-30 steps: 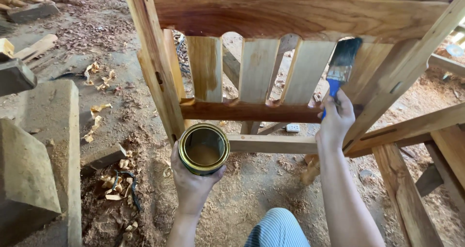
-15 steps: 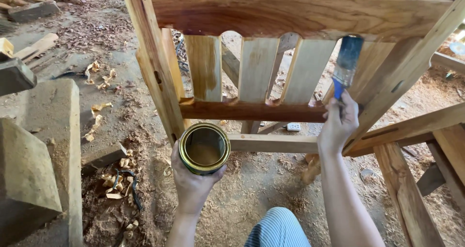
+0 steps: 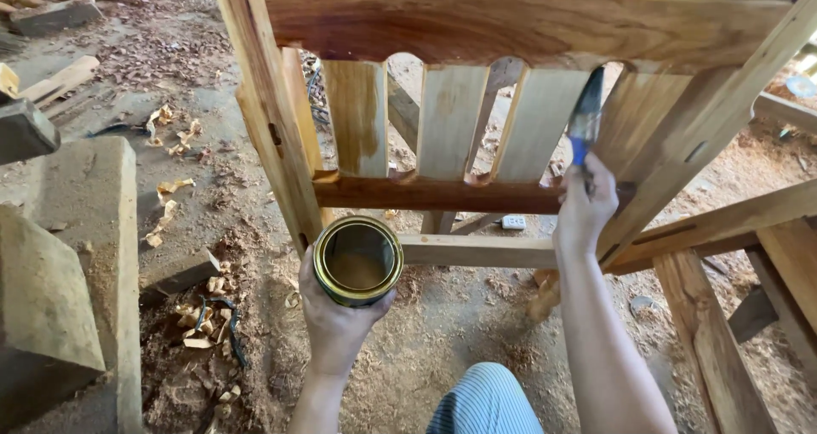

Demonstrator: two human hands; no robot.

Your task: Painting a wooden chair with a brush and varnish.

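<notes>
Both forearms are bare from the wrists down to the lower edge of the view, with no sleeves, watch, bracelet or gloves. The left hand (image 3: 336, 315) and the right hand (image 3: 584, 208) wear no rings that show. Below and between the hands, a knee (image 3: 485, 400) is covered in cloth with fine blue-and-white stripes.

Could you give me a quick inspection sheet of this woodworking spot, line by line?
Surface: dirt floor covered in sawdust.
Job's things: open tin of brownish liquid; blue-handled brush edge-on beside a slat of the wooden frame, partly darkened.
Clutter: wood shavings, offcut blocks.
Hands: left hand holds the tin; right hand grips the brush.
Cables: nothing seen.
Surroundings: stacked timber upper left.
</notes>
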